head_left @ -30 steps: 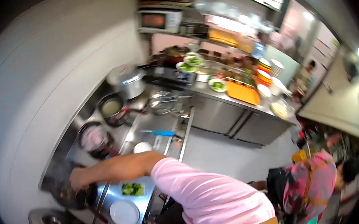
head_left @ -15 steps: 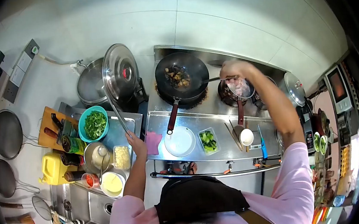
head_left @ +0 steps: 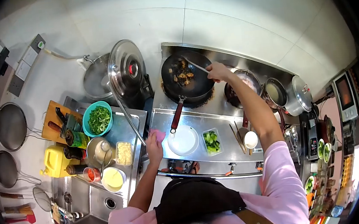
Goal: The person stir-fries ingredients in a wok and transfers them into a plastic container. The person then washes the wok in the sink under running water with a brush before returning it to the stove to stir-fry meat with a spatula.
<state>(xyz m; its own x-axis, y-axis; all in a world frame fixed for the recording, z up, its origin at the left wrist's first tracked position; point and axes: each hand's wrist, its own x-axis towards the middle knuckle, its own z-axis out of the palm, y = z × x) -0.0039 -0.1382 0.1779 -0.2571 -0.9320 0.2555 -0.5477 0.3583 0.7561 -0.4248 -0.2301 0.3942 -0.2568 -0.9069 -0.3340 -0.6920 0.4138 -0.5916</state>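
Observation:
My right hand [head_left: 219,71] is closed around a long-handled metal spatula [head_left: 196,64], its far end down in the black wok [head_left: 200,85]. The shape of that end is hard to make out. Browned food pieces [head_left: 182,75] lie in the wok, whose dark red handle [head_left: 177,115] points toward me. My left hand [head_left: 153,148] grips a pink cloth [head_left: 159,135] on the steel counter, left of a white plate [head_left: 183,140]. Close by my left fingers ends the long handle of a ladle [head_left: 125,113], which leans from the large pot [head_left: 95,79].
Right of the wok stand a pan with pale pink meat [head_left: 248,80] and a small pot [head_left: 275,92]. A tilted steel lid [head_left: 126,67] rises beside the large pot. Chopped greens fill a turquoise bowl [head_left: 86,121]; cut green vegetables [head_left: 211,142] sit in a clear box.
My left hand has left the ladle handle and taken hold of the pink cloth. My right hand has moved left, bringing the spatula into the wok. The view has shifted slightly.

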